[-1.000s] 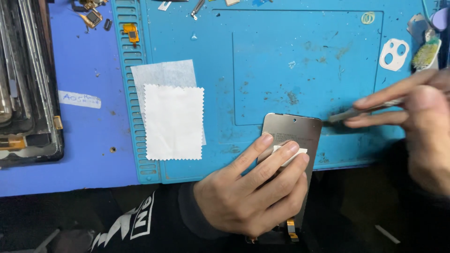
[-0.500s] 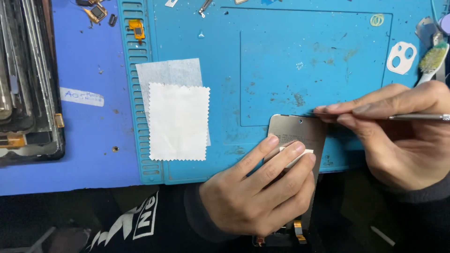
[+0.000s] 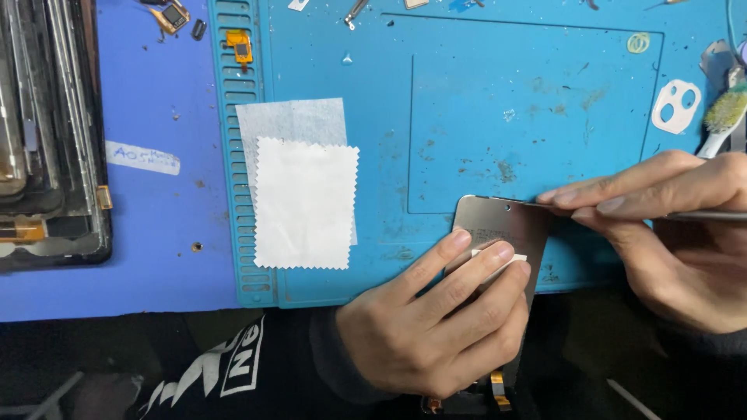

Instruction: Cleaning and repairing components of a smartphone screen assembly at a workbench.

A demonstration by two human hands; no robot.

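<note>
My left hand (image 3: pixel 440 319) lies over a grey phone screen panel (image 3: pixel 502 225) at the near edge of the blue work mat (image 3: pixel 467 101), pressing it down with a small white slip under the fingers. My right hand (image 3: pixel 669 225) grips thin metal tweezers (image 3: pixel 704 215), their tip at the panel's upper right edge. An orange flex cable (image 3: pixel 498 386) hangs from the panel's lower end.
Two white cloth wipes (image 3: pixel 303 194) lie on the mat's left part. Stacked dark screen panels (image 3: pixel 47 132) sit at far left. A white camera frame (image 3: pixel 675 105), a brush (image 3: pixel 724 117) and small parts (image 3: pixel 237 43) are along the far and right edges.
My right hand has slid slightly left along the panel's top right edge with the tweezers. My left hand has stayed on the panel.
</note>
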